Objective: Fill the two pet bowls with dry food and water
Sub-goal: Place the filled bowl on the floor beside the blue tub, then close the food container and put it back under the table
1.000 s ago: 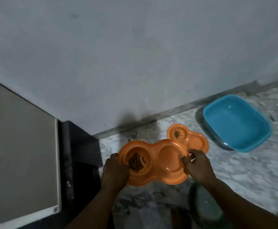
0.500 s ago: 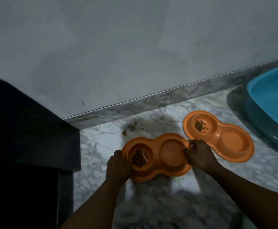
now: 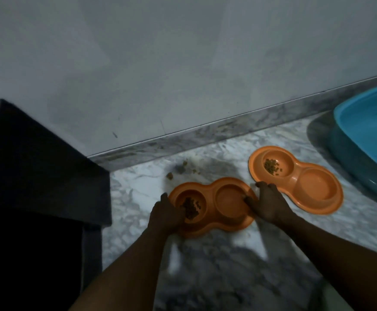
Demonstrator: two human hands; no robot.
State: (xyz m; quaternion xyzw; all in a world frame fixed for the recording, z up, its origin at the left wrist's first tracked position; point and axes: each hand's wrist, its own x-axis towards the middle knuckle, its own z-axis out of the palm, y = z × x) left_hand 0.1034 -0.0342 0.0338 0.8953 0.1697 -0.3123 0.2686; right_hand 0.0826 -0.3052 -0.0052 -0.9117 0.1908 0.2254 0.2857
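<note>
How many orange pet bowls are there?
2. The near bowl is gripped by the left hand and right hand; the far bowl lies right of it, beside the blue tub.

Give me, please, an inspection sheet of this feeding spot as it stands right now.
Surface: white-grey veined marble floor, dimly lit.
Job's things: near orange plastic double bowl has brown dry kibble in its left well, right well empty; far orange plastic double bowl has a kibble heap in one well, other empty; no water seen.
Clutter: stray kibble bits on the floor by the skirting.
Hands: left hand grips the near bowl's left end; right hand grips its right end.
Cables: nothing seen.
Surroundings: grey wall, marble skirting, blue plastic tub at right, dark cabinet at left.
</note>
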